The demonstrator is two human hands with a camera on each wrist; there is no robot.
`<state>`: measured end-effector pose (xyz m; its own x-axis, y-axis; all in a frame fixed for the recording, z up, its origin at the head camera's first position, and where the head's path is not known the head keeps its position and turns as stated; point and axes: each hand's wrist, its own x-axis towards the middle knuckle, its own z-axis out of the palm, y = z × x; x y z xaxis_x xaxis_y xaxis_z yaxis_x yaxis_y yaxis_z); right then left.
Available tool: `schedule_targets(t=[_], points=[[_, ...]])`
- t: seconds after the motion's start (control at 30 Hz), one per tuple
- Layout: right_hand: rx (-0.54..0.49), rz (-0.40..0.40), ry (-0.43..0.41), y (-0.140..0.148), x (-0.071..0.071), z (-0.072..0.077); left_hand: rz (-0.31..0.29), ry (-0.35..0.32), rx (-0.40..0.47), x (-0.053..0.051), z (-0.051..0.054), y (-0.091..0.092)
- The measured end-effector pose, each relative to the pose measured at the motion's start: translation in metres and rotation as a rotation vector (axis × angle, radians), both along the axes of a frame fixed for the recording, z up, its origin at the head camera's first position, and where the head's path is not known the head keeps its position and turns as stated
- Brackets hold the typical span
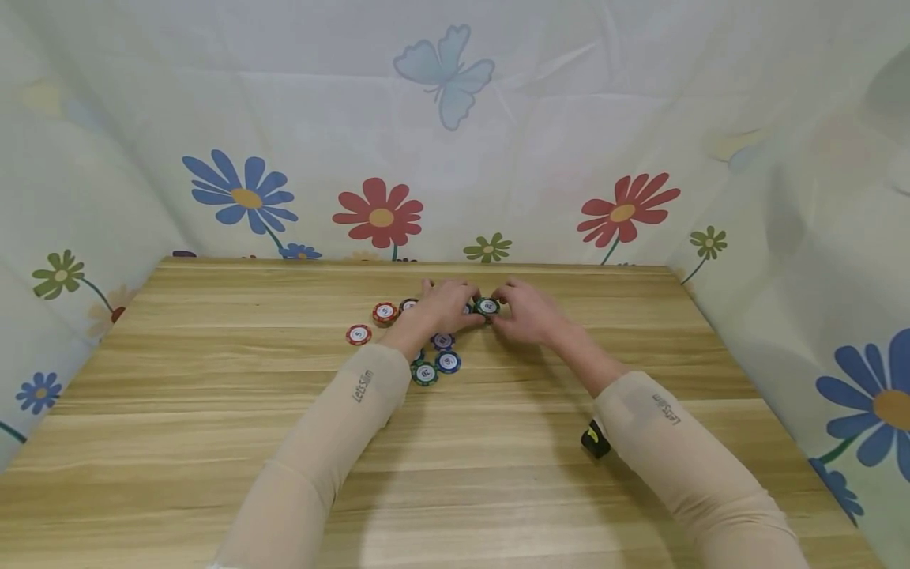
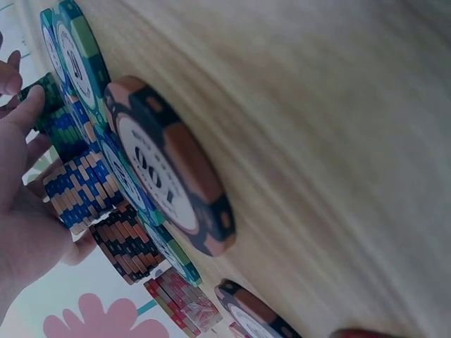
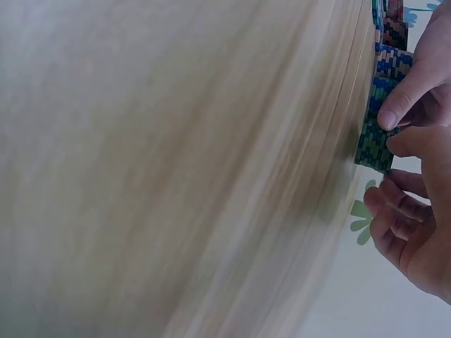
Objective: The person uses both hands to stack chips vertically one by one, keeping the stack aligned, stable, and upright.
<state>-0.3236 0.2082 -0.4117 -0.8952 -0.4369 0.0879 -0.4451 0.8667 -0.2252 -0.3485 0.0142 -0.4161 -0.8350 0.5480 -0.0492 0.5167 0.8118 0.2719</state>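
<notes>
A stack of green poker chips [image 1: 487, 307] stands on the wooden table between both hands. My left hand [image 1: 448, 307] arches over the neighbouring stacks, thumb and forefinger pinching the left side of the green stack. My right hand [image 1: 528, 311] pinches it from the right, with thumb and forefinger bent and the other fingers curled. Left of it, in a row, stand a blue-and-green stack [image 3: 380, 91], a blue stack [image 2: 83, 186], a black stack [image 2: 128, 243] and a red stack [image 1: 385, 313]. The left hand partly hides this row in the head view.
Nearer me lie loose chips: a red one [image 1: 359, 334], a green one [image 1: 425, 373], blue ones [image 1: 448, 362] and a black-and-brown one [image 2: 169, 165]. A small black object [image 1: 595, 439] lies beside the right sleeve. Flowered cloth [image 1: 284, 103] hangs behind the table.
</notes>
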Motion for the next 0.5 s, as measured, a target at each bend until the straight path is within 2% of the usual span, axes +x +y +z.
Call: schedule_targets(t=[0.5], points=[[0.007,0.002,-0.017,-0.0018,0.0009,0.0025,0.008,-0.005,-0.006,0.0019,0.0025,0.0009]])
